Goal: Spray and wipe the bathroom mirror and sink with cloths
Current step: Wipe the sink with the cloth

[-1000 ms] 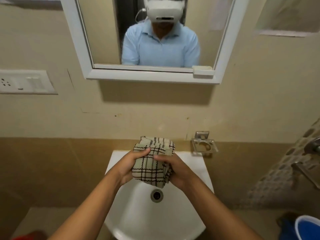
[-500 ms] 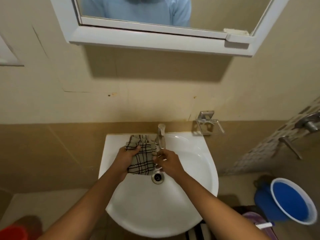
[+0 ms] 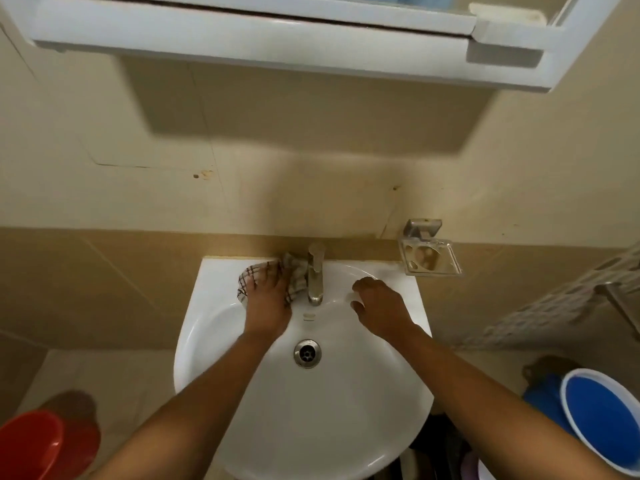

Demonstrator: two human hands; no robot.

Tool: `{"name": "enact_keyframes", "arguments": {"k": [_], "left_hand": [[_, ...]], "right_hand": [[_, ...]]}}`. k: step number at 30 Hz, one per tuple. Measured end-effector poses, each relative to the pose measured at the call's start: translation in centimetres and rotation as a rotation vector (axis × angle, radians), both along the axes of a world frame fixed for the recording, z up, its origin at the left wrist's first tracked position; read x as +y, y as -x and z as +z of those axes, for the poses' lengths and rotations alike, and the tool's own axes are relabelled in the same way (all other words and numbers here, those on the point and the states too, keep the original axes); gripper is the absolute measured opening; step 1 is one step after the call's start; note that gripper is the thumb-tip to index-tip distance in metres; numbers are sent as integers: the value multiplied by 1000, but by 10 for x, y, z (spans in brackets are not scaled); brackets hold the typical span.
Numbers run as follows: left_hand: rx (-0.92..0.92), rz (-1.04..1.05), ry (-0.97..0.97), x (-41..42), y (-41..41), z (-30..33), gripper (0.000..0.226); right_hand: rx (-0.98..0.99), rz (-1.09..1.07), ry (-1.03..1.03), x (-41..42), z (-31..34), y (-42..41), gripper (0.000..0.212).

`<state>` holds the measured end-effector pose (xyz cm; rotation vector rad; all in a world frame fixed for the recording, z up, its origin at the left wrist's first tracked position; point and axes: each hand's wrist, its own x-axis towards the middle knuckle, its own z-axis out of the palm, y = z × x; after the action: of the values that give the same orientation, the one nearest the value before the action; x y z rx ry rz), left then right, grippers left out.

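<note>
- Since the earlier frame both hands have parted; the cloth (image 3: 272, 278) has gone from between them to the sink's (image 3: 346, 427) back ledge, left of the tap (image 3: 316, 271).
- Head view: left hand (image 3: 266, 303) lies flat on the cloth, pressing, not pinching; right hand (image 3: 379, 306) rests bare on the rim, grip loosely curled, holding nothing.
- Progress, judged: sink wiping barely begun; basin untouched; the mirror's (image 3: 277, 32) state cannot be told; no spray bottle in view.
</note>
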<state>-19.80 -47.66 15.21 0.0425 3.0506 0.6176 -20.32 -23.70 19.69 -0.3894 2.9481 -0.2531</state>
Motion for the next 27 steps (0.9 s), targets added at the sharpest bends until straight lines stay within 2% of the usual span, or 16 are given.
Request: {"name": "enact_keyframes", "arguments": {"k": [2,4,7,10,14,18,23,27], "left_hand": [[-48,-71,105,12,-10,-21,69],[-16,-111,151,19,-17,-31,74],[54,-202,260,16,-14,-33,82],[47,-299,350,3,-7,-31,97],[17,-381,425,-33,5,-24,91],[-49,-312,453,-69,-2,-15,88],[-102,-128,377,-124,-10,-16,87],[-123,26,306,-132,-16,-16,83]], "right_hand": [[-4,69,-59,6,-9,4,38],[-17,111,-79,12,-19,3,39],[1,116,-46,16,-29,2,36],[23,106,-1,19,-36,4,36],[86,103,15,21,-40,4,34],[122,82,25,17,-40,2,33],[139,70,54,13,-40,1,29],[133,40,50,9,-40,0,33]]}}
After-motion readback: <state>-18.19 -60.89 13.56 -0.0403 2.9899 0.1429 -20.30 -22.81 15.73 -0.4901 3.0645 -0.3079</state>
